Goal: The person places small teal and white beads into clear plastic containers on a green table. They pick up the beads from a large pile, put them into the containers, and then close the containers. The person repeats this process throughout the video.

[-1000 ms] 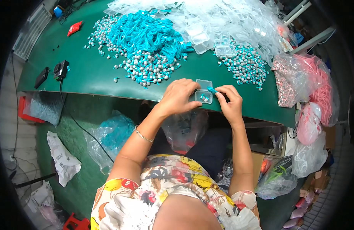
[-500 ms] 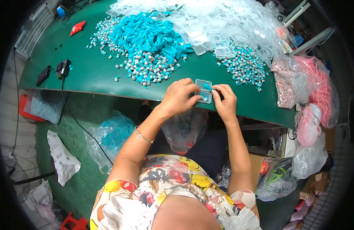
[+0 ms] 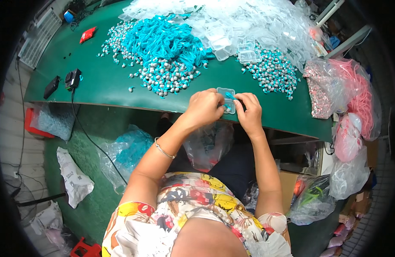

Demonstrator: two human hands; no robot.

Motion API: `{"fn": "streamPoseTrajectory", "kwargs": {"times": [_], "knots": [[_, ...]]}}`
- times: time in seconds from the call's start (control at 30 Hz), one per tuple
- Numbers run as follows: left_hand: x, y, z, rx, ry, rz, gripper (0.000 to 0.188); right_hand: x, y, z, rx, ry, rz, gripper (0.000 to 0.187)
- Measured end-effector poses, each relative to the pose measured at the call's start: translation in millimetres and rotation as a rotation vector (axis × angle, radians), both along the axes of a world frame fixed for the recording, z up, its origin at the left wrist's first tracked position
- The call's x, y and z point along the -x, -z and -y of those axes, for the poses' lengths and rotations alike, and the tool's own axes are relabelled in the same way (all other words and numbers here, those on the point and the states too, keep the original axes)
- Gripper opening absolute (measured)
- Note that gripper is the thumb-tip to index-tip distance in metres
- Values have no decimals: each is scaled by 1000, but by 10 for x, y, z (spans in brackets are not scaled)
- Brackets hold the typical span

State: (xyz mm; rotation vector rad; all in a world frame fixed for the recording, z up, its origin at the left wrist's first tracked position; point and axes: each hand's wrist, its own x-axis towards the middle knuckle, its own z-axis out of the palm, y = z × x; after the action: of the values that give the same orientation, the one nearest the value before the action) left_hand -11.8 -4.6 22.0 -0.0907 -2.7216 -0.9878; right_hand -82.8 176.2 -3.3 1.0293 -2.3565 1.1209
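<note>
A small clear plastic box lies open at the table's front edge between my hands. A bundle of teal cord is in its far half, and a small pale-and-teal piece shows in the near half. My left hand curls over the box's left edge with thumb and fingers drawn together; what they pinch is hidden. My right hand is at the box's right side, thumb and forefinger closed on the end of the teal cord.
Beyond my hands lie a heap of teal cords, piles of small grey-and-teal round-headed pieces and a mound of clear boxes. Bags of pink cord hang at the right edge. A cabled black device sits left.
My left thumb and fingers have come closer together and sit further over the box. My right hand has shifted slightly left and still holds the cord. The view has tilted a little.
</note>
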Motion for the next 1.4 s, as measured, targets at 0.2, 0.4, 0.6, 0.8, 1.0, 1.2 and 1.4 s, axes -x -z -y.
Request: {"fn": "streamPoseTrajectory", "kwargs": {"times": [0.2,0.4,0.6,0.8,1.0,1.2,1.4], "knots": [[-27,-33,87,72,100,-30,13,-2,-6,9,-7,-1,-20,13],[-155,-12,102,-122,114,-71,39,12,-7,-26,61,-50,7,13],[-177,132,88,-8,55,-179,50,-46,-141,-27,20,-108,-14,13],[-144,200,105,-50,71,-235,49,-72,-227,0,-158,-143,-143,15],[-158,219,119,-73,66,-220,48,-101,-414,13,-239,-176,-168,15],[-152,206,101,-102,65,-204,47,-33,-331,-74,-279,-210,-162,13],[-169,207,110,-107,54,-215,46,176,-375,16,-225,-82,-60,15]]}}
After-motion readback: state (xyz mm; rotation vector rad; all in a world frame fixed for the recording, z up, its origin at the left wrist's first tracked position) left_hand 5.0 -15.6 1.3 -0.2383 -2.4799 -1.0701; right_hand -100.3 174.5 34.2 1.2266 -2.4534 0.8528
